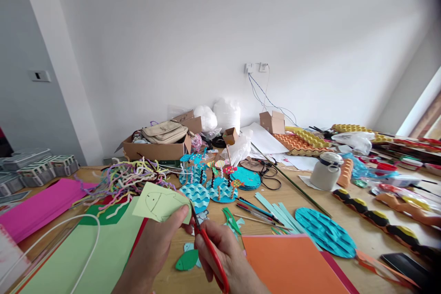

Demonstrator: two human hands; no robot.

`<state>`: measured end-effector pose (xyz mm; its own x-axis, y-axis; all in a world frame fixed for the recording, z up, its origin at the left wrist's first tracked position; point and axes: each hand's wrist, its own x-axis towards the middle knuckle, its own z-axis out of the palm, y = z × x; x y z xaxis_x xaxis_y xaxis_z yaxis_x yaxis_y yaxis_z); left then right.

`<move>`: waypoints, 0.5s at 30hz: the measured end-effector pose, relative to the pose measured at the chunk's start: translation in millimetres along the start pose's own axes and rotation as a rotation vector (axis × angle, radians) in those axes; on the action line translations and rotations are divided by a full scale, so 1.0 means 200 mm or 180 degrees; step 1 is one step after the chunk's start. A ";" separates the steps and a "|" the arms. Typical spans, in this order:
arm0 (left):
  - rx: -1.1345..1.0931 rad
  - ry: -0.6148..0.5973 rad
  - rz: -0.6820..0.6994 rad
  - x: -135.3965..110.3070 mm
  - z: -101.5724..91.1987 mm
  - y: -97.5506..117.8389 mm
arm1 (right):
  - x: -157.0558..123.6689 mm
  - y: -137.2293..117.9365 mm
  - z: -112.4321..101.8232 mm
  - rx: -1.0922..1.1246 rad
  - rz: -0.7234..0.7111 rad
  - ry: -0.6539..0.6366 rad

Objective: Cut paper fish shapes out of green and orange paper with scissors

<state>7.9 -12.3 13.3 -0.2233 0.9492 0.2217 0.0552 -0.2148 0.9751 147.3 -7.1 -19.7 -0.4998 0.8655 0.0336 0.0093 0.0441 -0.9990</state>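
The left forearm (136,273) rises from the lower edge, inclined rightward. The left hand (161,235) pinches, its thumb (183,213) extended along the upper side. The right hand (231,251) is positioned just beside it, fingers (215,229) curled in a grip.

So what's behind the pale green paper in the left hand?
Beyond the pale green paper, a tangle of pipe cleaners shows above its left side, and a dark green sheet to its left. Whatever lies directly behind the paper is covered.
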 end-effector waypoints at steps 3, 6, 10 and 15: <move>-0.0022 -0.0146 0.0046 0.00 -0.01 -0.01 | 0.00 0.00 0.00 0.0040 -0.0032 -0.0004; -0.0072 -0.0149 0.0024 0.00 -0.01 -0.02 | 0.00 0.01 -0.01 0.0048 -0.0045 -0.0017; -0.0314 -0.0147 -0.0085 0.00 0.00 -0.03 | 0.00 0.02 -0.02 0.0043 -0.0055 -0.0017; -0.0507 -0.0190 -0.0169 0.00 0.00 -0.05 | 0.00 0.03 -0.02 0.0029 -0.0059 -0.0020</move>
<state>6.7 -9.7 4.4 -0.1632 0.9711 0.1740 -0.1111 -0.1934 0.9748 150.4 -4.3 -25.8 -0.5052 0.8614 0.0518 -0.0080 0.0554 -0.9984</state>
